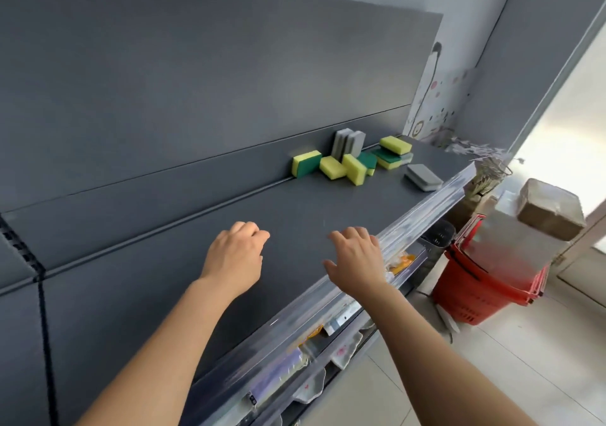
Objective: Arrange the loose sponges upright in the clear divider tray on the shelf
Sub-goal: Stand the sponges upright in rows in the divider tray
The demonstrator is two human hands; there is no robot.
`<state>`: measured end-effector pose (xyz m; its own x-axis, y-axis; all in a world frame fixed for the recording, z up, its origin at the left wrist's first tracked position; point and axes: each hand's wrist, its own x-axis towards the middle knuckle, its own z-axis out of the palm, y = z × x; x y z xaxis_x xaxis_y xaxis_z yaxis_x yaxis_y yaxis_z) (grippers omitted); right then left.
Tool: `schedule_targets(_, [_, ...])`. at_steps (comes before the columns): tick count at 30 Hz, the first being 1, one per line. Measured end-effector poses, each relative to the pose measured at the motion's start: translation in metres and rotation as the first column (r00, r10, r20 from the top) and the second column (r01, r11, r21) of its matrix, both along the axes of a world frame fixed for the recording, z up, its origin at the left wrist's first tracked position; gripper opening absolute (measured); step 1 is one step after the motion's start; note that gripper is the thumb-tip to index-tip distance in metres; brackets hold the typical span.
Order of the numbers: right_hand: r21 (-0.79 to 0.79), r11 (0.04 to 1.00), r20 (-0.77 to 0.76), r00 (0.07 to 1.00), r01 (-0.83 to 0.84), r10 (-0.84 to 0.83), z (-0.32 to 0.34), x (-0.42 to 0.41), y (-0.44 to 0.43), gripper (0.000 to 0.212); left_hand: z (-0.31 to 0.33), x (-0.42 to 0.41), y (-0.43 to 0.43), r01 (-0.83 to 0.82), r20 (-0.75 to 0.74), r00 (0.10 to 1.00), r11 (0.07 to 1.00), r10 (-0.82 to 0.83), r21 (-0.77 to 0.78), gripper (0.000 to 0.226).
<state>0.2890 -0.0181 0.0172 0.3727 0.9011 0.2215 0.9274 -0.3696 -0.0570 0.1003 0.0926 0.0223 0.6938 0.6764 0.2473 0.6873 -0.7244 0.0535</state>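
Our left hand (234, 255) and right hand (355, 258) hover low over the shelf (196, 294), fingers (254, 230) loosely curled and holding nothing, seemingly poised to reach. Farther along, yellow-green sponges (344, 166) lie jumbled. Behind them, grey sponges (348, 142) stand against the back panel. We cannot make out the divider tray.

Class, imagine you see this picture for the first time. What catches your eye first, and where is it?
The bright yellow-and-green sponges jumbled at the far end of the dark grey shelf stand out first, with grey sponges upright against the back panel behind them. Nearer, the left hand and right hand hover empty over the shelf, and a red basket sits on the floor to the right.
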Motion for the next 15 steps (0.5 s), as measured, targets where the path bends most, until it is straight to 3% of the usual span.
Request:
schedule_targets(7, [-0.014,0.994,-0.030,0.994,0.106,-0.106,0.001,0.085,0.051,0.042,0.006,0.092,0.063,0.072,-0.004,0.997,0.997,-0.072,-0.015,0.039])
schedule_targets(15, [-0.034,0.993,-0.080,0.990,0.111,-0.113,-0.013,0.165,0.108,0.043,-0.002,0.183,0.121,0.045,-0.047,0.998,0.999,-0.044,0.009,0.042])
